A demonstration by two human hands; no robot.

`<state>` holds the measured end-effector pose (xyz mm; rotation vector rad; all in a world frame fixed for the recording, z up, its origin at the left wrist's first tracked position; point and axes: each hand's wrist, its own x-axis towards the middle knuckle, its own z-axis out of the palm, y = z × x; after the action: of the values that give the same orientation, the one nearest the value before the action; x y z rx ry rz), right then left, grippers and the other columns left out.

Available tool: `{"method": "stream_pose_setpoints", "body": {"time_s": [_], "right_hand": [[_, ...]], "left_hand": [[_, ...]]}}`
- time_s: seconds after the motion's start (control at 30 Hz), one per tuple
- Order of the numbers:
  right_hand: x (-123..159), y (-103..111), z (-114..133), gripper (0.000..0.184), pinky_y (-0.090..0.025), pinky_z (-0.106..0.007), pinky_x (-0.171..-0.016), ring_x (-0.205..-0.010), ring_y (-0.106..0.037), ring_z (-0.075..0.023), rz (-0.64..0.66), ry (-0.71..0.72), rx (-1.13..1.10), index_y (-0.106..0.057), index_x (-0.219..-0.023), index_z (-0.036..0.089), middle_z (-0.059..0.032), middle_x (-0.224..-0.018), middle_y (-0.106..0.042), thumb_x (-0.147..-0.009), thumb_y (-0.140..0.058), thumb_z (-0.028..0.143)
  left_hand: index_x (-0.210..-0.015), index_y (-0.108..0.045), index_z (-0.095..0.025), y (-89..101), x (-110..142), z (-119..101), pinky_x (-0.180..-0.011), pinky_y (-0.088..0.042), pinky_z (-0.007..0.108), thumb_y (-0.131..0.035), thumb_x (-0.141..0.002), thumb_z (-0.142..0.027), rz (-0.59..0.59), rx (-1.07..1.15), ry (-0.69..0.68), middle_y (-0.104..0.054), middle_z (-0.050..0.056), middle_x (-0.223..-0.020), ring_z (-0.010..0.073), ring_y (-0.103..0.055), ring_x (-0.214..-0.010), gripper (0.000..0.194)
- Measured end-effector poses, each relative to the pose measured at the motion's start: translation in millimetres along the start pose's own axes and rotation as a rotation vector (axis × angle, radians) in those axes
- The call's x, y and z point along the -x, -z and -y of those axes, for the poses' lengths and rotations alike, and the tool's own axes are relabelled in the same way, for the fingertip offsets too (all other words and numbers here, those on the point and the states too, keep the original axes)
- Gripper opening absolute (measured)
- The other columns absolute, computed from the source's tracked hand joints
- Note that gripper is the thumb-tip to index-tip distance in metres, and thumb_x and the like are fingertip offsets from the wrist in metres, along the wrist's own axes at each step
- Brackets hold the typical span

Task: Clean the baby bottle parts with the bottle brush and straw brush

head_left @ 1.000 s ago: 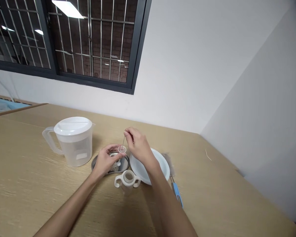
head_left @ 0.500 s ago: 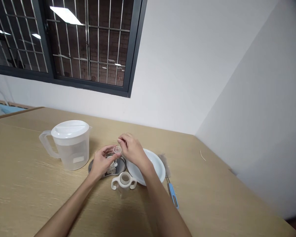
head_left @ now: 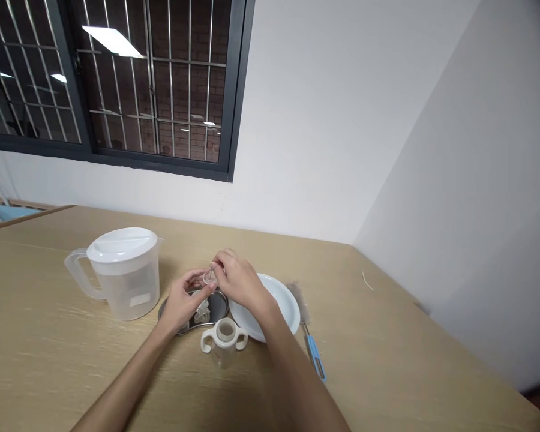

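Observation:
My left hand (head_left: 185,300) is closed around the edge of a small clear round piece (head_left: 208,278), thumb on the near side. My right hand (head_left: 238,279) pinches a thin, dark pin-like stick (head_left: 210,271), held upright with its lower end at the round piece. The stick's exact kind is too small to tell. Below my hands lies a kidney-shaped metal tray (head_left: 218,307) with clear plastic parts (head_left: 202,313) in it. Just nearer stands an uncapped clear bottle (head_left: 225,354) with a white two-handled collar (head_left: 225,337). My right wrist passes over a white plate (head_left: 284,300).
A lidded translucent pitcher (head_left: 132,288) stands left of the tray. Right of the plate lies a blue-handled brush (head_left: 315,355) with grey bristles. A thin pale strip (head_left: 367,281) lies farther right. The wall (head_left: 297,150) and barred window (head_left: 162,84) border the table's back.
The view has shifted slightly. The clear round piece looks more tilted, and my right fingers sit lower and closer to it, with less of the stick showing.

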<state>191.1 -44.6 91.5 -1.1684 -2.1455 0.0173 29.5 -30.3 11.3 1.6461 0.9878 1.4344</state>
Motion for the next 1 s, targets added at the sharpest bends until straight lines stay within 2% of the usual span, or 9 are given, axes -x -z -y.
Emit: {"method": "stream_pose_setpoints", "body": {"time_s": [0.13,0.3,0.53,0.77,1.0], "right_hand": [[-0.1,5.7,2.0,0.013,-0.04,-0.028,-0.074,-0.085,-0.058,-0.0167,-0.046,0.005,-0.001,-0.057,-0.088,0.02,-0.0042,-0.093,-0.063,-0.096,-0.047,0.02],[-0.6,8.4,5.1,0.012,-0.041,-0.027,-0.074,-0.085,-0.057,-0.0166,-0.117,0.021,-0.026,-0.055,-0.088,0.021,-0.0044,-0.092,-0.062,-0.095,-0.045,0.019],[-0.4,14.2,4.3,0.013,-0.041,-0.027,-0.071,-0.081,-0.056,-0.0176,-0.206,0.066,-0.028,-0.053,-0.088,0.02,-0.005,-0.089,-0.06,-0.096,-0.042,0.018],[-3.0,11.7,5.8,0.016,-0.042,-0.031,-0.077,-0.084,-0.054,-0.0193,-0.286,0.049,-0.043,-0.05,-0.088,0.02,-0.0063,-0.09,-0.057,-0.098,-0.037,0.019],[-4.4,13.1,6.8,0.015,-0.042,-0.031,-0.076,-0.082,-0.052,-0.0187,-0.384,0.066,-0.08,-0.048,-0.089,0.021,-0.0054,-0.088,-0.053,-0.098,-0.037,0.019]], "left_hand": [[-0.107,-0.064,-0.018,-0.4,1.3,-2.1,-0.084,-0.051,0.029,-0.073,-0.077,-0.037,0.036,0.035,-0.023,-0.07,0.007,-0.105,0.0182,-0.064,-0.092,0.037],[-0.095,-0.062,-0.018,-0.1,1.5,-0.2,-0.08,-0.05,0.028,-0.074,-0.075,-0.035,0.045,0.048,-0.034,-0.068,0.006,-0.095,0.0177,-0.063,-0.088,0.029],[-0.094,-0.063,-0.018,0.5,1.1,3.7,-0.077,-0.048,0.027,-0.076,-0.074,-0.033,0.045,0.039,-0.029,-0.068,0.004,-0.091,0.0177,-0.062,-0.086,0.029],[-0.092,-0.063,-0.018,-0.3,1.7,1.8,-0.077,-0.048,0.026,-0.076,-0.074,-0.031,0.058,0.067,-0.03,-0.068,0.003,-0.087,0.0165,-0.062,-0.084,0.026],[-0.091,-0.064,-0.018,-1.1,3.4,-2.2,-0.079,-0.048,0.029,-0.076,-0.073,-0.034,0.056,-0.005,-0.017,-0.07,0.004,-0.089,0.0184,-0.064,-0.086,0.028]]}}
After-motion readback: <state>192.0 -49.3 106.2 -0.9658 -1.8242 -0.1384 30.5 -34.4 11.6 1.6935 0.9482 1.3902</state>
